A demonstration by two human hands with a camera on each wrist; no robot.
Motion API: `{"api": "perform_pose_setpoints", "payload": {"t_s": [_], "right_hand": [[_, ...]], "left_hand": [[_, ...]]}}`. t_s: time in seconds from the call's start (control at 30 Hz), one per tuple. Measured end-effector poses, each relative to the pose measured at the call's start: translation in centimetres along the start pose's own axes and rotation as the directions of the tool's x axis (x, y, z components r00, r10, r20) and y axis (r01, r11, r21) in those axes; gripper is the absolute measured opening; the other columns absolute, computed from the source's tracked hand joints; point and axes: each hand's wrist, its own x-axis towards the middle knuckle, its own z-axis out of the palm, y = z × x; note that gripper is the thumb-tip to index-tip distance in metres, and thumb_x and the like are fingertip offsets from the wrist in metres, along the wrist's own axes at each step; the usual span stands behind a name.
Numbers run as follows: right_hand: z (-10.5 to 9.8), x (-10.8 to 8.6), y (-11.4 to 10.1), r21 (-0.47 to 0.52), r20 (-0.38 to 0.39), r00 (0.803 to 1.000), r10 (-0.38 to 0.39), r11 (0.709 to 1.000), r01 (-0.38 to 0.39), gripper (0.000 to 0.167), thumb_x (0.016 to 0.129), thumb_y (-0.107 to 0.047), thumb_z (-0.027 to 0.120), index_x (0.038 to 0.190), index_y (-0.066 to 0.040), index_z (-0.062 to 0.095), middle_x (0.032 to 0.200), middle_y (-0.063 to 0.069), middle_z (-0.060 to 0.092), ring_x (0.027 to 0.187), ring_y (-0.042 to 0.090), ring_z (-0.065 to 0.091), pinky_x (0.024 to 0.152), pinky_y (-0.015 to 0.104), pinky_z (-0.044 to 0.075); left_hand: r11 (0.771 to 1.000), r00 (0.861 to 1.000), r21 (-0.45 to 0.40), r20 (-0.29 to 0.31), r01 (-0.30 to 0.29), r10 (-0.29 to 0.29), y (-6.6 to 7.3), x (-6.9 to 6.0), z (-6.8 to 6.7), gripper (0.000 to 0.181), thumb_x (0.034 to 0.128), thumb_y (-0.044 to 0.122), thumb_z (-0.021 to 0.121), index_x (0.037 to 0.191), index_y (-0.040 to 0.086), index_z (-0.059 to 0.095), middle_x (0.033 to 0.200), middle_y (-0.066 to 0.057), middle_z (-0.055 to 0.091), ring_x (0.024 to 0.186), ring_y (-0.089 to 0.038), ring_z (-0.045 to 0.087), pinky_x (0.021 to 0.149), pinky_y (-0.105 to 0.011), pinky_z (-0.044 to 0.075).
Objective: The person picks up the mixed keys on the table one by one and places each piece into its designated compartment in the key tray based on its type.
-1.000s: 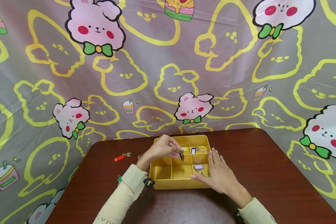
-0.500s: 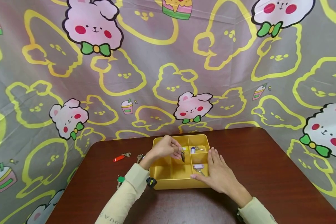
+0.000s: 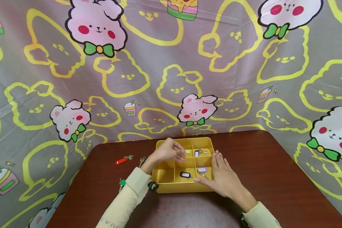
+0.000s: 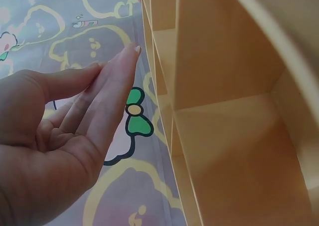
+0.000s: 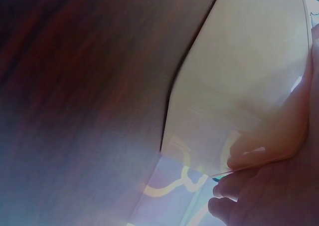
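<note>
A yellow divided box [image 3: 185,188] stands on the table. My left hand [image 3: 171,151] hovers over its middle with nothing held; in the left wrist view the thumb lies close to the straight fingers. Below that hand, a black key tag [image 3: 185,174] lies in the front middle compartment. My right hand [image 3: 228,179] rests along the box's right wall, fingers straight, thumb at the front rim. A lilac-tagged key [image 3: 202,170] lies in the front right compartment and a blue-tagged key [image 3: 197,154] in the back right one. Behind the left fingertips shows a yellow tag [image 3: 189,151].
Left of the box, a red-tagged key [image 3: 121,161] and a green-tagged key [image 3: 122,182] lie on the dark wooden table [image 3: 273,183]. Another key [image 3: 142,161] is partly hidden by the left wrist. A patterned curtain [image 3: 154,79] surrounds the table at the back and sides.
The black-tagged key that hung from my left fingers has dropped into the front middle compartment. The left hand stays about where it was; the right hand has not moved.
</note>
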Motion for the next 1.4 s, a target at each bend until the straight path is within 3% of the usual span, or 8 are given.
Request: {"api": "perform_pose_setpoints", "payload": {"t_s": [0.23, 0.57, 0.67, 0.97, 1.2, 1.4], "right_hand": [[0.0, 0.1, 0.0, 0.001, -0.006, 1.0, -0.005, 1.0, 0.005, 0.128, 0.086, -0.085, 0.058, 0.158, 0.015, 0.028, 0.17, 0.033, 0.023, 0.161, 0.046, 0.024, 0.13, 0.059, 0.026], [0.0, -0.1, 0.0, -0.033, -0.024, 1.0, -0.015, 0.999, 0.014, 0.129, 0.085, -0.088, 0.055, 0.157, 0.016, 0.03, 0.169, 0.034, 0.025, 0.16, 0.046, 0.026, 0.13, 0.058, 0.027], [0.1, -0.1, 0.0, -0.041, -0.023, 1.0, -0.019, 0.999, 0.018, 0.129, 0.085, -0.089, 0.054, 0.157, 0.016, 0.031, 0.169, 0.034, 0.024, 0.16, 0.046, 0.026, 0.13, 0.058, 0.028], [0.0, -0.1, 0.0, -0.044, -0.028, 1.0, -0.015, 0.999, 0.014, 0.129, 0.085, -0.089, 0.054, 0.157, 0.015, 0.031, 0.169, 0.033, 0.026, 0.16, 0.046, 0.026, 0.13, 0.058, 0.027], [-0.1, -0.1, 0.0, -0.029, -0.017, 1.0, -0.009, 1.0, 0.008, 0.129, 0.085, -0.088, 0.055, 0.158, 0.015, 0.029, 0.17, 0.033, 0.024, 0.161, 0.046, 0.025, 0.13, 0.059, 0.026], [-0.2, -0.1, -0.1, -0.032, -0.014, 1.0, -0.009, 0.999, 0.008, 0.13, 0.085, -0.089, 0.054, 0.158, 0.015, 0.029, 0.17, 0.033, 0.024, 0.161, 0.046, 0.025, 0.13, 0.059, 0.026]], "left_hand": [[1.0, 1.0, 0.001, -0.03, 0.007, -0.007, 0.0, -1.1, -0.4, 0.022, 0.1047, 0.0, 0.057, 0.108, -0.014, 0.074, 0.097, -0.029, 0.079, 0.089, -0.041, 0.08, 0.078, -0.044, 0.067], [0.999, 0.998, 0.006, -0.051, -0.032, 0.032, -0.6, -2.6, -0.9, 0.021, 0.1048, 0.003, 0.06, 0.113, -0.01, 0.074, 0.102, -0.03, 0.078, 0.084, -0.035, 0.08, 0.076, -0.041, 0.067], [0.999, 0.998, 0.013, -0.059, -0.037, 0.038, -0.7, -3.3, -1.1, 0.021, 0.1046, 0.006, 0.062, 0.113, -0.007, 0.076, 0.101, -0.03, 0.078, 0.086, -0.039, 0.08, 0.072, -0.036, 0.067], [0.999, 0.997, 0.027, -0.063, -0.046, 0.047, -0.7, -4.9, -1.2, 0.02, 0.1041, 0.009, 0.064, 0.113, -0.004, 0.077, 0.094, -0.021, 0.079, 0.089, -0.042, 0.079, 0.074, -0.038, 0.067], [0.99, 0.993, 0.122, -0.087, -0.074, 0.085, -0.8, -6.0, -1.5, 0.019, 0.1023, 0.015, 0.069, 0.112, 0.003, 0.079, 0.096, -0.014, 0.081, 0.086, -0.029, 0.08, 0.073, -0.032, 0.066], [0.979, 0.989, 0.186, -0.103, -0.086, 0.106, -1.2, -7.0, -1.9, 0.021, 0.1007, 0.018, 0.072, 0.113, 0.004, 0.079, 0.098, -0.012, 0.081, 0.083, -0.019, 0.079, 0.075, -0.033, 0.066]]}}
